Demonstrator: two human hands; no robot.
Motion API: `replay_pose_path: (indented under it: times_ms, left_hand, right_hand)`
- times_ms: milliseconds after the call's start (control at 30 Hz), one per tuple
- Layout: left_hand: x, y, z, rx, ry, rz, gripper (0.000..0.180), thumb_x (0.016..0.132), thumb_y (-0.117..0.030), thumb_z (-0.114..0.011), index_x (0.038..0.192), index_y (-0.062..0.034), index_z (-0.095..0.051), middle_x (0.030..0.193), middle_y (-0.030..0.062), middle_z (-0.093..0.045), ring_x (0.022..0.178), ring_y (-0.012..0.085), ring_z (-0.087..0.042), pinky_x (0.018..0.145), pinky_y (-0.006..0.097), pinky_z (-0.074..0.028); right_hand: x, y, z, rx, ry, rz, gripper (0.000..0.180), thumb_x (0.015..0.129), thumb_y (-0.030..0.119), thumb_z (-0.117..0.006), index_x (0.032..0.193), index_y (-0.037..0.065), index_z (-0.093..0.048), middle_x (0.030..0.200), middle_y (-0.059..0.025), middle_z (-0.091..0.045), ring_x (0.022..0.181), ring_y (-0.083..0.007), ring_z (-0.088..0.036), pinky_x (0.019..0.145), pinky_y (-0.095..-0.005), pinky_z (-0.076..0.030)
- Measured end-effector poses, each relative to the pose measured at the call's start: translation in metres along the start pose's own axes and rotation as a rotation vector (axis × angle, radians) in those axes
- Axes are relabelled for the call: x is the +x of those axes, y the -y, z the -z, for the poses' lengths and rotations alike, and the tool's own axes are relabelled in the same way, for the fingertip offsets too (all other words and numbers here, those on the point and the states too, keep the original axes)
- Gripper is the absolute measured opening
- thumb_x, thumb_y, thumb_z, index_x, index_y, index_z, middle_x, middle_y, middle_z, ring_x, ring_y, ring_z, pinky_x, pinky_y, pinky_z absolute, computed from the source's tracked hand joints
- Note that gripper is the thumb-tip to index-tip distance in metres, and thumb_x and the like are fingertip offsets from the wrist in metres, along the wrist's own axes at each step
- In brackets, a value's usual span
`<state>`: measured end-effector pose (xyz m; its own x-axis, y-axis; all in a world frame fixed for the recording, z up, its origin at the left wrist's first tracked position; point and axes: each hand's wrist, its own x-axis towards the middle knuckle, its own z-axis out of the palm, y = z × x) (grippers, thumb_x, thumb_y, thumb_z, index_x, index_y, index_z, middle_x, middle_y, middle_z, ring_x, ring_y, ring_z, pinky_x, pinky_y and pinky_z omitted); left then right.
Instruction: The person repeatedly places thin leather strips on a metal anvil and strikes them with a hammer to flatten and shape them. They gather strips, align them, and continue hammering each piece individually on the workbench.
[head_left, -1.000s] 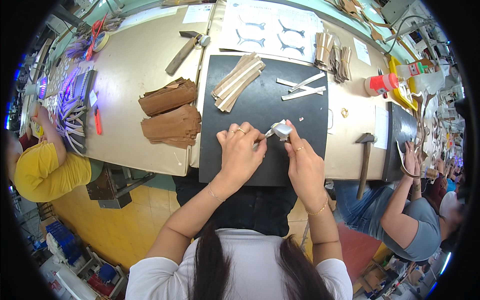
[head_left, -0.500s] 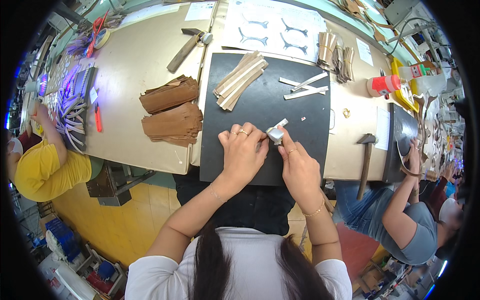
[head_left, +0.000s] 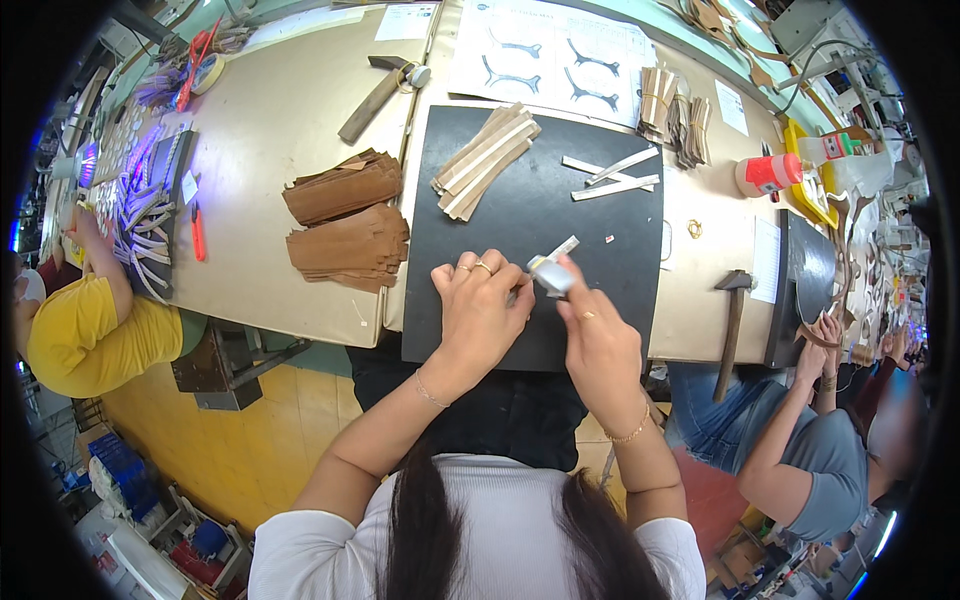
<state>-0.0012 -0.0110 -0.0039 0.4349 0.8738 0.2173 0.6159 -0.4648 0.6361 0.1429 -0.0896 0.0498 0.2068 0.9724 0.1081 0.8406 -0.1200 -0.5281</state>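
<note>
Over the black work board (head_left: 620,300), my right hand (head_left: 605,335) grips a small, smooth, pale grey-and-white object (head_left: 552,276) between thumb and fingers; its kind is unclear. A narrow whitish strip (head_left: 564,247) sticks up beside its upper end. My left hand (head_left: 483,310) is closed just left of it, fingertips turned inward. Whatever the left fingers pinch is hidden behind them. On the board's far left lies a fanned stack of beige and white strips (head_left: 487,160). Several loose white strips (head_left: 615,188) lie at its far right.
Brown leather pieces (head_left: 345,245) lie left of the board, with a hammer (head_left: 372,108) beyond them. Another hammer (head_left: 733,330) overhangs the front edge at right. Bundled strips (head_left: 657,97), a red-and-white bottle (head_left: 766,175) and a yellow tray (head_left: 808,180) stand right. People work at both sides.
My right hand has shifted slightly, and the pale object has turned and moved a little downward. My left hand stays nearly in place. The co-worker at right has moved their arms.
</note>
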Motion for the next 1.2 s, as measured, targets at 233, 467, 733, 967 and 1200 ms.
replay_pose_path:
  times_ms: [233,467,733,967,1200]
  left_hand:
    - [0.01,0.002,-0.01,-0.002,-0.041,-0.055,0.01,0.08,-0.015,-0.08,0.081,-0.0117,-0.07,0.085,-0.001,-0.06,0.086,0.0215,-0.055,0.084,0.04,-0.032]
    - [0.011,0.001,-0.008,-0.009,-0.07,-0.04,0.016,0.079,-0.017,-0.082,0.092,-0.0128,-0.075,0.09,-0.0019,-0.062,0.092,0.0203,-0.055,0.087,0.04,-0.032]
    - [0.014,0.006,-0.001,-0.103,0.063,0.084,0.011,0.079,-0.017,-0.081,0.087,-0.012,-0.076,0.088,-0.0015,-0.064,0.095,0.021,-0.055,0.087,0.04,-0.031]
    - [0.017,-0.001,-0.003,-0.062,0.06,0.125,0.005,0.079,-0.015,-0.078,0.082,-0.0119,-0.076,0.086,-0.0027,-0.064,0.092,0.0197,-0.054,0.086,0.039,-0.03]
    - [0.016,-0.002,-0.005,-0.038,0.033,0.094,0.007,0.078,-0.015,-0.079,0.079,-0.0118,-0.073,0.084,-0.0023,-0.063,0.091,0.0208,-0.053,0.086,0.039,-0.031]
  right_hand:
    - [0.008,-0.012,-0.005,0.05,-0.169,-0.006,0.047,0.103,0.02,-0.059,0.149,0.019,-0.054,0.084,-0.0118,-0.063,0.065,-0.0333,-0.066,0.057,-0.0424,-0.053]
    - [0.01,-0.015,-0.01,-0.159,0.045,-0.069,0.045,0.104,0.022,-0.057,0.149,0.019,-0.054,0.083,-0.012,-0.063,0.064,-0.0352,-0.067,0.057,-0.0454,-0.055]
    - [0.008,-0.015,-0.012,-0.092,0.03,-0.082,0.046,0.104,0.021,-0.058,0.149,0.02,-0.053,0.083,-0.0118,-0.062,0.064,-0.0352,-0.067,0.057,-0.0459,-0.055]
    - [0.007,-0.012,-0.004,-0.098,0.02,-0.064,0.047,0.103,0.021,-0.059,0.149,0.02,-0.053,0.082,-0.0118,-0.061,0.064,-0.0345,-0.065,0.057,-0.0451,-0.054]
    - [0.007,-0.004,-0.005,-0.137,0.038,-0.033,0.047,0.103,0.018,-0.06,0.15,0.019,-0.053,0.08,-0.0119,-0.059,0.063,-0.0337,-0.065,0.057,-0.0445,-0.053]
